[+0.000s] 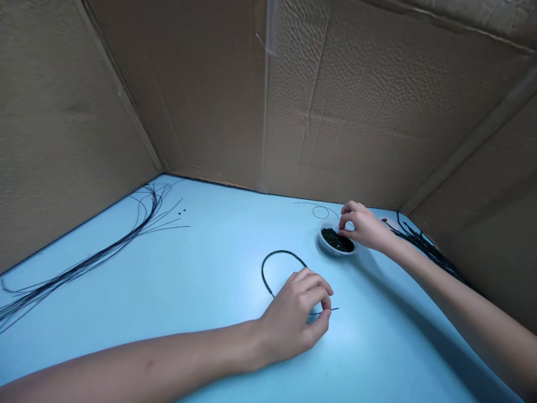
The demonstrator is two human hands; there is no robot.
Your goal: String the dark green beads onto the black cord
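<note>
In the head view, my left hand (300, 308) pinches a thin dark cord between thumb and forefinger, and its bare tip (334, 309) sticks out to the right. Behind that hand, the cord's strung part, a loop of small dark beads (263, 270), curves over the table. My right hand (359, 224) is over a small clear plastic bowl (331, 251), thumb and fingers drawn together at the dark beads (335, 239) inside. Whatever lies between those fingertips is too small to make out.
A bundle of long dark cords (113, 246) lies at the left. Beaded dark strands (436, 254) lie at the right, partly behind my right arm. A thin curled cord (321, 212) and two loose beads (182, 212) rest farther back. Cardboard walls (210, 101) enclose the blue table (210, 268).
</note>
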